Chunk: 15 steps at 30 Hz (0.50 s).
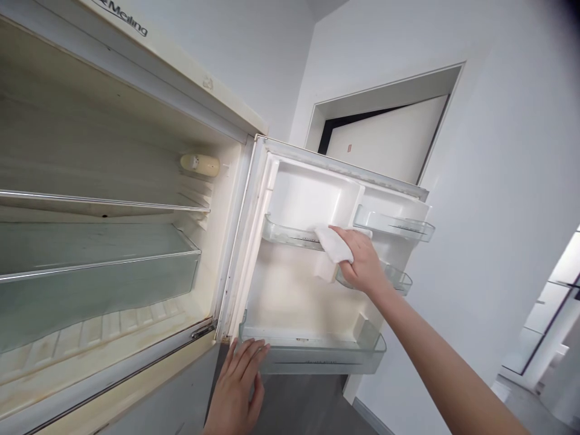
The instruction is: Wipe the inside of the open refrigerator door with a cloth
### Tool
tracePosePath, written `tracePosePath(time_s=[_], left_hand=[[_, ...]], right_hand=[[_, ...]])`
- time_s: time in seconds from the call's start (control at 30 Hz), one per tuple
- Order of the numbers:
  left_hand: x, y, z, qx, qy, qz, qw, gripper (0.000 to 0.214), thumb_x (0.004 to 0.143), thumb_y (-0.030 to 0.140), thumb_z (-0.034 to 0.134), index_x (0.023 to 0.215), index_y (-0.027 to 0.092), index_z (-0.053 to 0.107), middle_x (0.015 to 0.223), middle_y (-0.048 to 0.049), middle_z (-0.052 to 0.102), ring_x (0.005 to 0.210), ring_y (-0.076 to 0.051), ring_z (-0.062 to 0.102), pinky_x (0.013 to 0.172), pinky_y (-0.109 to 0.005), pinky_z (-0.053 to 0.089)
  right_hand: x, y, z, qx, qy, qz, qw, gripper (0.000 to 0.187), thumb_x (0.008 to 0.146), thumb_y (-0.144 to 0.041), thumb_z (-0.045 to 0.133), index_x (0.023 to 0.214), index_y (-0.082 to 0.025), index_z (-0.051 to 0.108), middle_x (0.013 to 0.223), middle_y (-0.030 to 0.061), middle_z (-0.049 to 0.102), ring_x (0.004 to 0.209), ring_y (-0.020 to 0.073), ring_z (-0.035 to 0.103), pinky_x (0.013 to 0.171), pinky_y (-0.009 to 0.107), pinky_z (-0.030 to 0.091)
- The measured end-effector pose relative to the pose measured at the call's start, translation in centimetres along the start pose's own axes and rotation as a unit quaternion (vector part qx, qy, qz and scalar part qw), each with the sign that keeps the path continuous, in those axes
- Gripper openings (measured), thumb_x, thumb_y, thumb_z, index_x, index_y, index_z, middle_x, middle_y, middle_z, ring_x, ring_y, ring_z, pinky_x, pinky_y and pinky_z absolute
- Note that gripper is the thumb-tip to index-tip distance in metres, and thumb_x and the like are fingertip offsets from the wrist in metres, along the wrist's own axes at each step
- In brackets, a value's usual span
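A white cloth (pixel 334 244) is pinched in my right hand (pixel 362 260), held against the front of the upper left door shelf (pixel 290 234). The fridge door (pixel 290 290) stands open, with its inner side facing me. My left hand (pixel 240 383) lies with fingers stretched out at the lower left corner of the door, by the clear bottom door shelf (pixel 317 356). Nothing shows in that hand. Two smaller clear shelves sit on the door's right side; my right hand and wrist partly hide the lower small shelf (pixel 399 279).
To the left is the fridge interior (pixel 90 145), with a glass shelf (pixel 104 202), a clear drawer (pixel 99 290) and a lamp cover (pixel 200 164). Yellow-brown stains mark its lower edge. Behind the door are a doorway (pixel 385 136) and a pale wall (pixel 489 199).
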<state>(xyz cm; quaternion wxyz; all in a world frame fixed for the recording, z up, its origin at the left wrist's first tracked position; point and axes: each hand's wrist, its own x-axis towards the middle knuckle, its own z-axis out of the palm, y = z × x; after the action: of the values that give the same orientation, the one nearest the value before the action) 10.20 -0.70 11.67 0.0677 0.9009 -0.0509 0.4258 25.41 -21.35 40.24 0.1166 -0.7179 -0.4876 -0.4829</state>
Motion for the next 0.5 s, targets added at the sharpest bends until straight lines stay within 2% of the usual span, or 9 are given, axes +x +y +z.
tracePosePath(time_s=[0.1,0.2,0.33,0.5], left_hand=[[0.1,0.4,0.2,-0.005,0.0,-0.018,1.0,0.064,0.085,0.014,0.045,0.145,0.026,0.028,0.135,-0.0042,0.06,0.126,-0.023,0.054,0.105,-0.055,0.051],[0.2,1.0,0.6,-0.018,0.003,-0.041,0.999,0.056,0.085,0.015,0.045,0.139,0.025,0.037,0.131,-0.0053,0.062,0.125,-0.024,0.055,0.105,-0.06,0.048],[0.0,1.3,1.3,-0.018,0.023,-0.046,0.999,0.052,0.084,0.013,0.045,0.135,0.024,0.041,0.128,-0.0065,0.063,0.127,-0.026,0.053,0.108,-0.064,0.043],[-0.2,1.2,1.4,-0.009,0.031,-0.038,0.999,0.054,0.083,0.012,0.047,0.135,0.022,0.041,0.129,-0.0069,0.062,0.128,-0.027,0.051,0.108,-0.063,0.043]], right_hand=[[1.7,-1.8,-0.3,0.01,-0.016,0.102,0.995,0.035,0.087,-0.032,0.037,0.107,-0.017,0.062,0.095,0.0109,0.069,0.09,0.0271,0.059,0.084,0.041,0.042],[3.5,-4.1,-0.4,-0.018,-0.047,0.162,0.985,0.035,0.09,-0.037,0.035,0.094,-0.018,0.064,0.079,0.0096,0.069,0.079,0.0258,0.06,0.08,0.04,0.039],[4.8,-7.0,0.5,-0.035,-0.032,0.163,0.986,0.036,0.091,-0.037,0.037,0.103,-0.016,0.063,0.091,0.0118,0.069,0.086,0.028,0.059,0.079,0.04,0.037],[5.9,-11.0,3.2,-0.026,0.025,0.123,0.992,0.041,0.088,-0.034,0.044,0.123,-0.017,0.056,0.105,0.0114,0.066,0.095,0.0297,0.055,0.085,0.044,0.036]])
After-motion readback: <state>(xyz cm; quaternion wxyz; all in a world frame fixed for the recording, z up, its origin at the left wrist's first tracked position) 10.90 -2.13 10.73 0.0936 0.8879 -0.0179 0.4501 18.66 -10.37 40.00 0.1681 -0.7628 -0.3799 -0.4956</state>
